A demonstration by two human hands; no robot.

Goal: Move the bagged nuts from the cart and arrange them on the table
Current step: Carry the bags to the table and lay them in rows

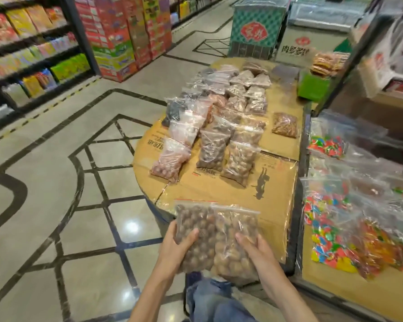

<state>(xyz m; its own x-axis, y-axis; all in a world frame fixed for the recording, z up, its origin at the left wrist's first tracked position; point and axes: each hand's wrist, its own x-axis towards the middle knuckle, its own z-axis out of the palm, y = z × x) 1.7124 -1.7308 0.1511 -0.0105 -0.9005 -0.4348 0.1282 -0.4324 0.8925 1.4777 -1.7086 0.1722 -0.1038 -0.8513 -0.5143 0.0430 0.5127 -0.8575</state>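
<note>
I carry two clear zip bags of round brown nuts side by side over the near edge of the table. My left hand [175, 246] grips the darker left bag [193, 231], thumb across its front. My right hand [254, 247] holds the lighter right bag [235, 231] from its right side. The cardboard-covered table [275, 182] carries several bagged nuts [219, 126] laid in rows running away from me. The cart is not in view.
A second surface on the right holds bags of bright wrapped candies [330, 226]. A green box [314, 86] stands at the table's far right. Store shelves [33, 49] line the left, with open tiled floor [56, 182] between them and the table.
</note>
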